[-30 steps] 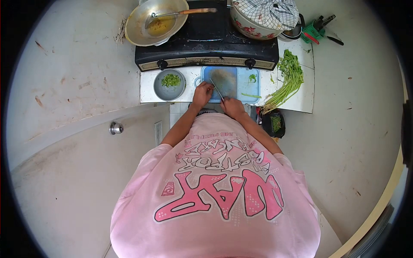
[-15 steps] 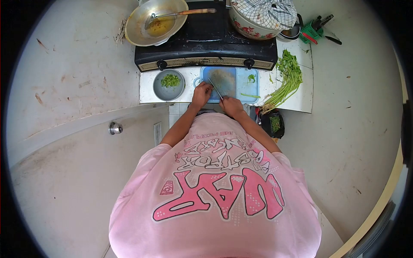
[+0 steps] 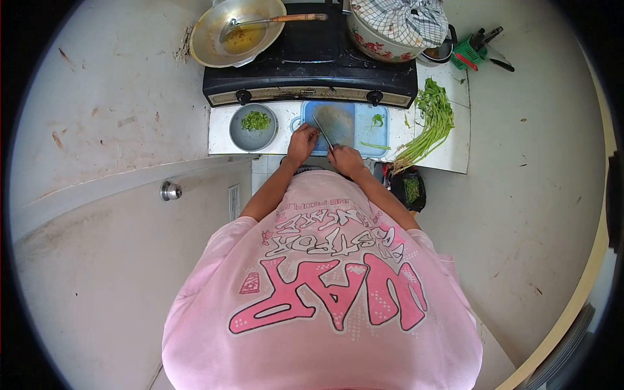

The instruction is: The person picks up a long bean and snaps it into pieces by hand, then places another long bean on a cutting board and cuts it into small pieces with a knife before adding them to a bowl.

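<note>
My right hand (image 3: 345, 158) grips the handle of a knife (image 3: 323, 132) whose blade slants up and left over the blue cutting board (image 3: 368, 133). At the board's near left edge my left hand (image 3: 303, 142) rests with curled fingers right beside the blade; whether it pins anything down I cannot tell. A few green scraps (image 3: 377, 119) and one green stalk (image 3: 376, 145) lie on the right part of the board.
A grey bowl of chopped greens (image 3: 253, 127) stands left of the board. A bunch of leafy stalks (image 3: 428, 123) lies to the right. Behind is a black stove (image 3: 311, 73) with a pan and ladle (image 3: 235, 32) and a cloth-covered pot (image 3: 393, 26). A bin with greens (image 3: 411, 188) sits below the counter.
Hands and knife stay at the board's near left edge with only slight shifts; the whole view has drifted a little as my head moved.
</note>
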Available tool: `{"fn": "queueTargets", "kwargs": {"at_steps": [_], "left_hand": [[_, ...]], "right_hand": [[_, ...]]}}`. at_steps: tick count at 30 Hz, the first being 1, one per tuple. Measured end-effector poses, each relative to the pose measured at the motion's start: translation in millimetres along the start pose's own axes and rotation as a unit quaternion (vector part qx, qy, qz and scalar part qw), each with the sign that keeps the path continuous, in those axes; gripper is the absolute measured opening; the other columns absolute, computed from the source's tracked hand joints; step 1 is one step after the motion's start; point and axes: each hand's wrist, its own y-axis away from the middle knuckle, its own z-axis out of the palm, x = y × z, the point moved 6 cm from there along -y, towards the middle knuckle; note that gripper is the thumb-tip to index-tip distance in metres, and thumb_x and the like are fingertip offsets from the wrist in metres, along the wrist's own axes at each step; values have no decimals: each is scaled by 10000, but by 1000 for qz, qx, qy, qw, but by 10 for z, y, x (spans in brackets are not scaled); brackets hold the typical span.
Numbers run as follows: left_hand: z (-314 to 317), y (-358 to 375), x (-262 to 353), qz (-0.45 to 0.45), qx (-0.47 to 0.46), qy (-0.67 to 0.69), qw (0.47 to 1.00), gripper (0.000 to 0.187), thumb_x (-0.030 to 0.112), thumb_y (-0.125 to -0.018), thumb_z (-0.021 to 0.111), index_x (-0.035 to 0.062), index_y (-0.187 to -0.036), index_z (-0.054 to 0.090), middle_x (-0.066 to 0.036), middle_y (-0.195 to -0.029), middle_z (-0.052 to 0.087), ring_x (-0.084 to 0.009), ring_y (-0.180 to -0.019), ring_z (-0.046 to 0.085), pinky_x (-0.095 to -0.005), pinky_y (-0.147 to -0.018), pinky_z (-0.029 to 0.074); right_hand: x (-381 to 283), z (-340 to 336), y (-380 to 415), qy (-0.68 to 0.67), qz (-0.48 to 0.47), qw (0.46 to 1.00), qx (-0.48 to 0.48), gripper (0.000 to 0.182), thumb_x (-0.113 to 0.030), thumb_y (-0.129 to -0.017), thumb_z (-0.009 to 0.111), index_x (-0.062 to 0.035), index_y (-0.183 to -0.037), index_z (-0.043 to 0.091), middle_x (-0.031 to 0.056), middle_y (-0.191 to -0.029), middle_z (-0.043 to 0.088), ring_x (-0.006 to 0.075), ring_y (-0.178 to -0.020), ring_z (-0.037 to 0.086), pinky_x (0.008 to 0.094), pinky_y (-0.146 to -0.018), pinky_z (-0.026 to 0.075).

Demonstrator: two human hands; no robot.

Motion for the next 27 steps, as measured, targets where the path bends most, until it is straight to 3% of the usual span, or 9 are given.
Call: {"fn": "queueTargets", "kwargs": {"at_steps": [12,21,27], "left_hand": [[7,26,20,-2,5,-22,1000,143,-35,-841,675,7,-964,737,-185,-920,658,-365,-820,681,-433,-769,555],[18,56,22,11,15,-54,998,137,13,-856,700,18,-988,739,-166,-949,681,-360,-898,679,-429,-838,546],[4,56,29,10,19,-40,999,130,25,-863,699,21,-986,740,-164,-938,672,-359,-890,671,-437,-823,543]], "right_hand": [[-44,73,-109,3,-12,1000,7,438,-346,-1046,472,18,-962,700,267,-905,734,425,-837,731,519,-783,585],[-7,-64,74,-9,18,1000,1,463,-384,-1044,485,22,-970,694,266,-831,724,457,-799,721,539,-760,586],[-34,-19,94,-11,-10,1000,16,454,-386,-1043,495,19,-978,691,273,-813,717,456,-779,720,551,-746,585]]}}
